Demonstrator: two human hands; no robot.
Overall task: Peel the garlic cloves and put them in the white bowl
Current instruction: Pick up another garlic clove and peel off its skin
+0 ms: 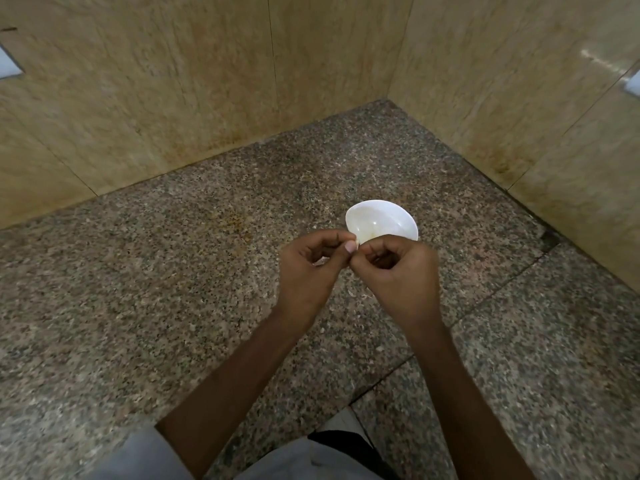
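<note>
A small white bowl stands on the speckled granite counter, just beyond my hands. Something pale lies at its bottom, partly hidden by my fingers. My left hand and my right hand meet in front of the bowl's near rim. Their fingertips pinch a small pale garlic clove between them. Both hands have curled fingers. Another pale bit shows under my left palm; what it is I cannot tell.
Beige marble walls close the counter at the back and the right, forming a corner behind the bowl. A few thin flakes of peel lie on the counter under my hands. The counter's front edge runs near my body.
</note>
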